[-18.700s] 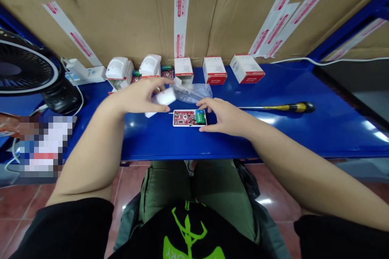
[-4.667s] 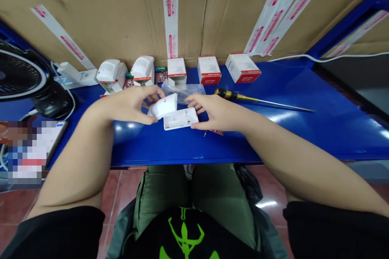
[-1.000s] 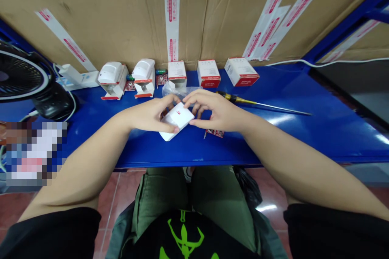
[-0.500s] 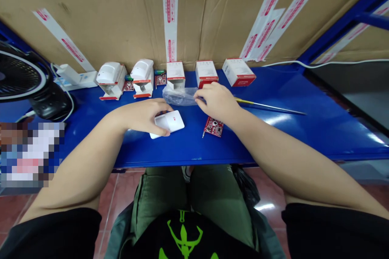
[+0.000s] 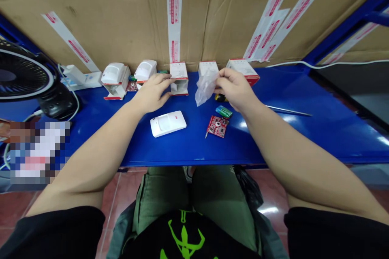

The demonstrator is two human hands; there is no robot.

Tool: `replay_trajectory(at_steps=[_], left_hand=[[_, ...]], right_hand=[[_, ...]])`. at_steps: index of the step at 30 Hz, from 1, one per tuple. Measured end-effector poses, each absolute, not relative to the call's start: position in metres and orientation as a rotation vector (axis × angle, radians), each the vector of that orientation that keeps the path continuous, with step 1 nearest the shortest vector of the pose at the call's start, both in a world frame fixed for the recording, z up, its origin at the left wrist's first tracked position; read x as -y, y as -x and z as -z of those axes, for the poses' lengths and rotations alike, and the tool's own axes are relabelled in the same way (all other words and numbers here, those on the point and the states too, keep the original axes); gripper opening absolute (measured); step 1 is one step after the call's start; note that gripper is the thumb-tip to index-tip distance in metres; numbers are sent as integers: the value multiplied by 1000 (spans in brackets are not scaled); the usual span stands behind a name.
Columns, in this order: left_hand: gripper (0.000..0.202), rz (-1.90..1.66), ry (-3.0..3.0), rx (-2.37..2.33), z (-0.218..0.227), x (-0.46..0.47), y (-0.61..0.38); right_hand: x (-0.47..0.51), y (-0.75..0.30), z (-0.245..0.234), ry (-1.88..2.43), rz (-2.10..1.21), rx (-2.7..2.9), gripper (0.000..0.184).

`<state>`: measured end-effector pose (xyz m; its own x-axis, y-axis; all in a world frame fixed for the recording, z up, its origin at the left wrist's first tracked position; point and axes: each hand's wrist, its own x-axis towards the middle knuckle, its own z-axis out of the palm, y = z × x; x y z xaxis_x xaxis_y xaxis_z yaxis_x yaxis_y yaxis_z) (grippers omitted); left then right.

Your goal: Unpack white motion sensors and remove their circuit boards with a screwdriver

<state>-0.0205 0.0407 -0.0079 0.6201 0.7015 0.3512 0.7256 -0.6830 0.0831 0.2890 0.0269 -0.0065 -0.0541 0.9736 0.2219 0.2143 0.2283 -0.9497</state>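
My right hand [image 5: 234,90] is shut on a crumpled clear plastic bag [image 5: 206,87], holding it up above the blue workbench. My left hand [image 5: 152,93] reaches to the back, its fingertips at the side of an open white-and-red box [image 5: 179,78]. A closed white motion sensor [image 5: 168,124] lies free on the bench in front of that hand. Near my right hand lie a red circuit board [image 5: 217,126] and a green battery [image 5: 224,111]. A yellow-handled screwdriver [image 5: 288,112] is mostly hidden behind my right hand.
Along the back stand further white boxes [image 5: 243,71] and several white sensors [image 5: 114,73]. A black fan [image 5: 21,75] and a white power strip [image 5: 80,80] sit at the left. A cardboard wall [image 5: 91,16] rises behind the bench, and the bench's front edge [image 5: 194,162] runs above my knees.
My left hand has let go of the sensor and moved back to the box. My right hand has lifted the plastic bag and moved right. A green battery now shows on the bench.
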Motion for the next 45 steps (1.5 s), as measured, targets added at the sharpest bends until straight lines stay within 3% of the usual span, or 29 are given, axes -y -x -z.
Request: replay_trajectory(at_steps=[3, 11, 14, 18, 23, 30, 39, 45], left_hand=[[55, 450, 2774, 1248, 15, -45, 16], [36, 456, 2785, 1263, 12, -45, 12], [33, 491, 2793, 1263, 14, -49, 11], [23, 570, 2767, 1331, 18, -54, 8], [4, 580, 2730, 1398, 18, -56, 4], [16, 633, 2684, 1474, 16, -49, 3], [22, 721, 2748, 1471, 24, -54, 6], [56, 692, 2764, 1476, 25, -52, 6]], right_hand=[[-25, -289, 12, 1108, -834, 1605, 41], [-17, -288, 12, 1082, -642, 1875, 44], [-19, -286, 3, 1177, -391, 1976, 38], [-29, -276, -7, 1191, -259, 2082, 14], [-55, -248, -3, 920, -68, 2481, 24], [-78, -217, 11, 740, 130, 2887, 41], [-56, -212, 17, 1286, 234, 2800, 49], [-48, -206, 24, 1393, 88, 2661, 55]])
